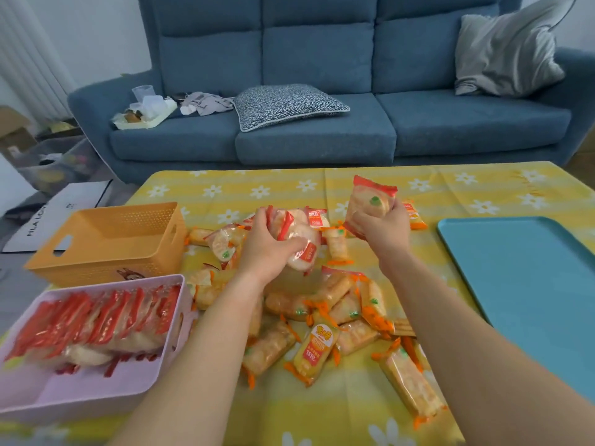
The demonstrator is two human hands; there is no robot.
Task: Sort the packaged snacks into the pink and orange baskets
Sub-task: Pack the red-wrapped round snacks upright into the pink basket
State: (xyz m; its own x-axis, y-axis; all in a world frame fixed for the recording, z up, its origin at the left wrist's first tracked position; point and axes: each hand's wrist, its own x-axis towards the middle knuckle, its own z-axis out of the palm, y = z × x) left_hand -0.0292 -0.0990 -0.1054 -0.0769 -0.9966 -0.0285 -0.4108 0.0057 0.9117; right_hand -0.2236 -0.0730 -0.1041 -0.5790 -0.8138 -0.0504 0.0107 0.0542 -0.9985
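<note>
On the left of the desk (386,181), the pink basket (74,400) already holds a long row of red-edged packets (96,317) standing on edge, filling its far side, with bare floor left along the near side. Just behind it, the orange basket (96,268) shows no packet inside, so that half of the sort looks unstarted. I would put the task somewhere near halfway: most of the red kind is put away, and the orange kind is all still to do. Moving right, the left hand (273,249) is raised over the far side of the heap, its fingers (297,245) curled tight round a bunch of red-edged round packets (296,233) that stick out above and below the grip. Beneath and in front of it lies the loose pile of orange-edged packets (338,317), strewn across the yellow flowered cloth and reaching toward the near right corner, untouched by either hand. Further right, the right hand (383,230) is lifted clear of the desk and holds a single red-edged packet (370,201) upright, fingers wrapped round its lower part while the top stands free above them. A blue tray (531,284) lies at the far right.
</note>
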